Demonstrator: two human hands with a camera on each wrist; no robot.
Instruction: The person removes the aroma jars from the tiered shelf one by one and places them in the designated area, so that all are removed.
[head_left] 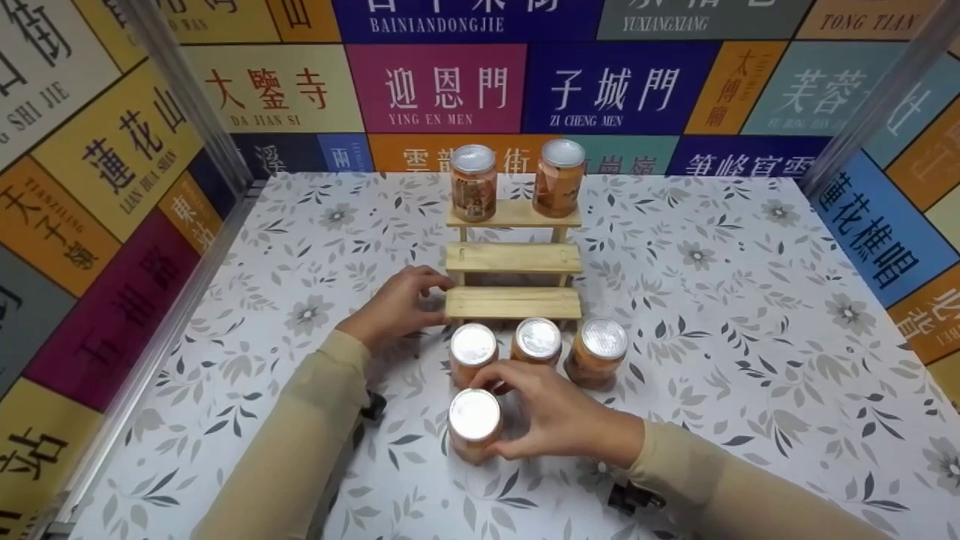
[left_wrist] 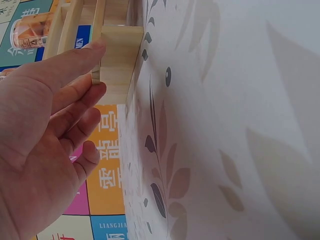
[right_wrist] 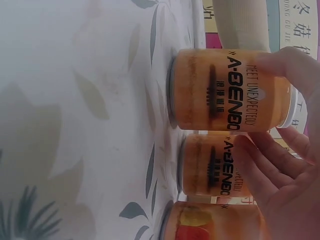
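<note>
My right hand (head_left: pixel 555 412) holds the nearest can (head_left: pixel 474 420) between thumb and fingers. In the right wrist view this can (right_wrist: pixel 220 90) has orange contents, black lettering and a silvery lid, and its base is at the tablecloth. Just behind it stand three similar cans: a left one (head_left: pixel 473 352), a middle one (head_left: pixel 537 341) and a right one (head_left: pixel 598 352). My left hand (head_left: pixel 401 304) pinches the left end of the lowest step of a wooden three-step stand (head_left: pixel 514 302); the left wrist view shows thumb and fingers at the step's edge (left_wrist: pixel 97 60).
On the stand's top step are two more cans, a left one (head_left: pixel 474 187) and a right one (head_left: pixel 559 180). A leaf-patterned white cloth (head_left: pixel 720 360) covers the table. Colourful sign-printed walls (head_left: pixel 435 86) enclose the back and both sides.
</note>
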